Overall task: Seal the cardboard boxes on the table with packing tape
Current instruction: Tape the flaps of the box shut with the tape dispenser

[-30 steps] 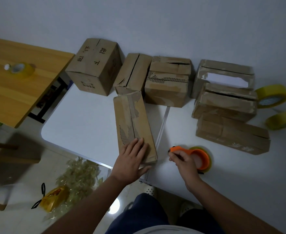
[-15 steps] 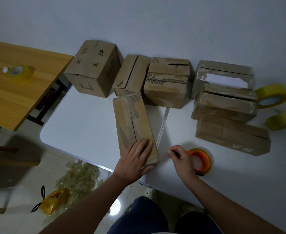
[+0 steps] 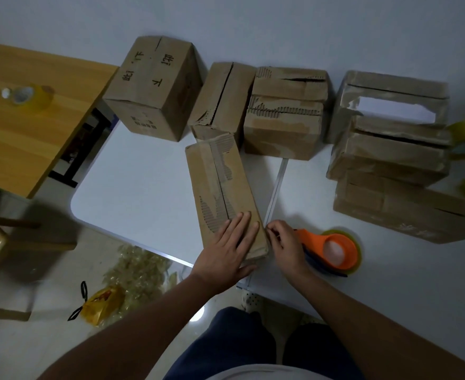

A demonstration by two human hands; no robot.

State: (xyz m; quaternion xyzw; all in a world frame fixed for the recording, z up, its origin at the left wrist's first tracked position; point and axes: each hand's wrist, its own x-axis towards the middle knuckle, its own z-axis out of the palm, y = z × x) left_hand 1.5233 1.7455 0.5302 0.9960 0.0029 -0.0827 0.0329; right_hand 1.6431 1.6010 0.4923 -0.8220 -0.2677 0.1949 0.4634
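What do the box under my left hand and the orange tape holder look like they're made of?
The long box: brown corrugated cardboard, matte and worn; torn patches expose ribbed fluting. The tape dispenser: probably moulded plastic, smooth orange with a slight sheen, though the dim light leaves that open.

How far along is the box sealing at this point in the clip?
Early. No box shows fresh tape. In hand: the left hand presses flat on the long box at the table's near edge, its seam open, while the right hand pinches at that box's near corner, beside the orange tape dispenser. Left: this box and the boxes along the wall, several with visibly gaping flaps.
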